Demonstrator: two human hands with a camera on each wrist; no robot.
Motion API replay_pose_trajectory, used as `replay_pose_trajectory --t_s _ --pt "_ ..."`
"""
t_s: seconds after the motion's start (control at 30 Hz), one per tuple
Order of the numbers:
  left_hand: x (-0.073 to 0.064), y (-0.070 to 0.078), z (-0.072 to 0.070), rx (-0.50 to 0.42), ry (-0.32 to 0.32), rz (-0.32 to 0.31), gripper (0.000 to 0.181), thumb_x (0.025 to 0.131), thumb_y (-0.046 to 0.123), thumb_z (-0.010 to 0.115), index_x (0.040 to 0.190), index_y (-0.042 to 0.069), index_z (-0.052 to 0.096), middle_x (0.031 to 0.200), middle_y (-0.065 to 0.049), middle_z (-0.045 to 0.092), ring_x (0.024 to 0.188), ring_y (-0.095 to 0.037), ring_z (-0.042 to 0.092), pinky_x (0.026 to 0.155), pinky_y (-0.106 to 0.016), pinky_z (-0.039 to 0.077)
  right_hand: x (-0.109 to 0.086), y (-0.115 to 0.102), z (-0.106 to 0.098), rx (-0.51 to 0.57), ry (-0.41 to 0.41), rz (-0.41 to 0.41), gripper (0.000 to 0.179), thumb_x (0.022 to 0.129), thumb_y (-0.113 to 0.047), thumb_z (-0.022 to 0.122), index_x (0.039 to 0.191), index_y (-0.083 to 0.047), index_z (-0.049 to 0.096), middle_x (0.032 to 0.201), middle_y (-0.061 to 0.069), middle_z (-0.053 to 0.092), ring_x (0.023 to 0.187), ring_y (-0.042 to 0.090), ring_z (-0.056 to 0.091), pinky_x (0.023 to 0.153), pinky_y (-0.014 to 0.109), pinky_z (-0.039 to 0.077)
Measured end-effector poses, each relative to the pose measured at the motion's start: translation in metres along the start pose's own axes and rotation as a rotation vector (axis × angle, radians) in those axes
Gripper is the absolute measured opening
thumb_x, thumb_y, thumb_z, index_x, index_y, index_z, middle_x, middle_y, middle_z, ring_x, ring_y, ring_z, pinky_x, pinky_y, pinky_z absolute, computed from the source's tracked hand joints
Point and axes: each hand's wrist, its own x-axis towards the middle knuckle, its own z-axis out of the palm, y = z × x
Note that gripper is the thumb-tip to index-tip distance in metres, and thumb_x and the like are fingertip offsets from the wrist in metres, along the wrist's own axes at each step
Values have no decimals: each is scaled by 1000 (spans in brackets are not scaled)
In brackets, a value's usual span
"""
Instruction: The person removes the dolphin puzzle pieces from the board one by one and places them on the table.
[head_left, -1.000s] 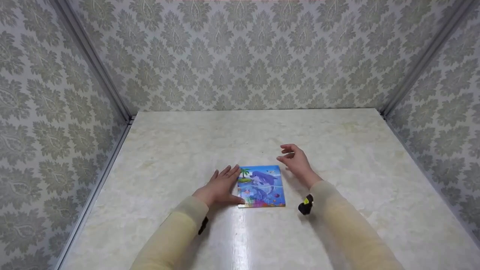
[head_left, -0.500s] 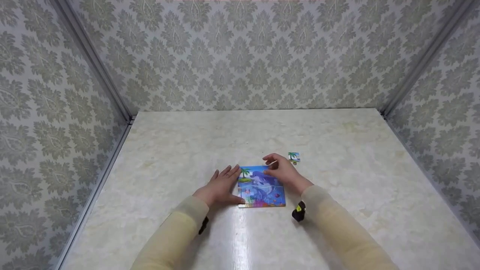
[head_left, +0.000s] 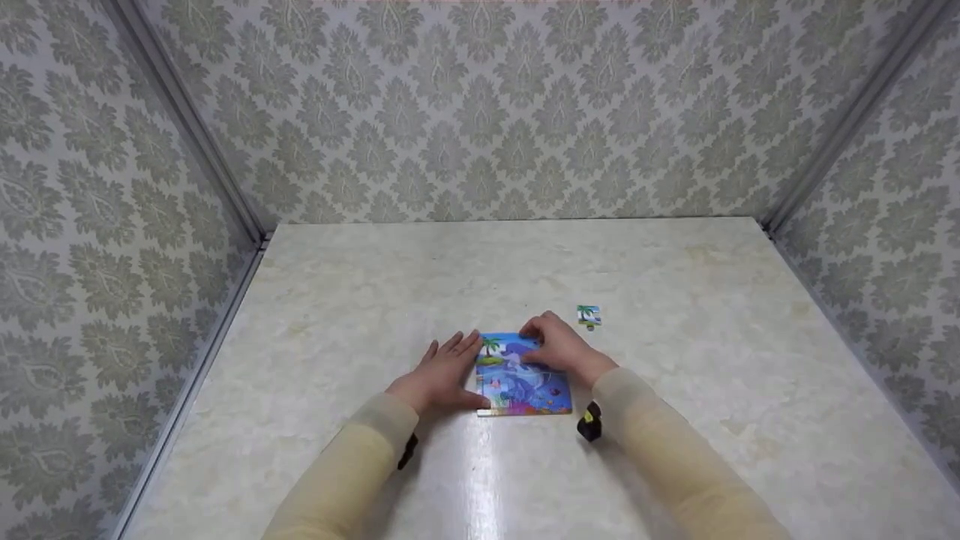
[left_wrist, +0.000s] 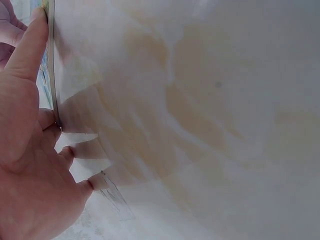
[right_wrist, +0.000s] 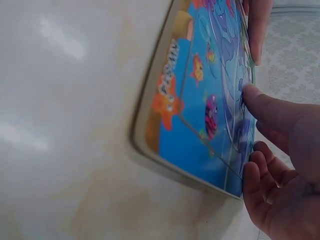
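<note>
One left hand [head_left: 437,380]: back upward, fingers straight and spread beside the left edge of the dolphin puzzle [head_left: 525,394], thumb on its near corner.
Dolphin puzzle: on the table [head_left: 375,277], between the hands.
Right hand [head_left: 568,349]: arched over the far right corner, fingers curled, thumb on the face, pinching the puzzle.
Palm-tree piece [head_left: 589,314]: loose, beyond the right hand.

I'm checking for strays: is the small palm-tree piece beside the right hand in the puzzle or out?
Out. The head view shows the palm-tree piece lying on the table, apart from the puzzle.
</note>
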Motion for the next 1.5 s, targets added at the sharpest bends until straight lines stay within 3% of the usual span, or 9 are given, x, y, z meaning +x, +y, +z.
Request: replay_pose_trajectory --t_s 0.17,0.43,0.77,1.03,1.27,1.4,1.5 --pt "1 0 0 0 -3 -5 112 86 62 75 167 13 15 175 0 9 163 -28 4 130 -61 3 1 -3 -3 -25 -22 -12 32 87 -19 84 114 -6 72 110 12 57 100 24 58 99 46 51" --pt "2 0 1 -2 -3 -7 112 85 63 75 167 14 15 176 0 8 163 -27 3 130 -60 3 5 -9 -4 -16 -65 62 30 88 -15 83 113 -7 66 113 13 54 102 25 55 101 45 49" --pt "1 1 0 -9 -4 -15 112 85 63 75 167 14 16 175 0 9 163 -27 4 130 -60 3 2 -7 2 81 -5 42 32 87 -6 81 112 -9 61 119 12 64 110 27 59 101 46 50" --pt "1 1 0 1 6 -6 112 85 61 77 166 12 17 175 -2 11 163 -29 7 129 -62 5 -5 -8 3 54 -1 -39 28 89 0 76 108 -13 60 109 7 68 97 21 60 92 44 52" --pt "1 0 1 0 7 0 112 85 61 76 166 12 17 175 -2 10 163 -29 6 130 -61 5 -8 -11 0 -12 -39 0 6 97 -9 70 101 -13 69 102 3 72 90 17 59 90 40 54" --pt "1 0 1 -6 8 -6 112 85 61 76 166 12 17 175 -2 10 163 -29 5 130 -61 4 -10 -13 -5 -27 -52 4 4 99 -10 69 102 -12 69 102 4 72 88 17 58 88 39 53" --pt "0 1 1 -9 7 -11 112 85 61 76 166 12 17 175 -2 10 163 -29 5 130 -61 4 -11 -8 -8 21 -38 5 9 98 -13 70 107 -12 69 99 4 72 85 16 57 85 37 52"
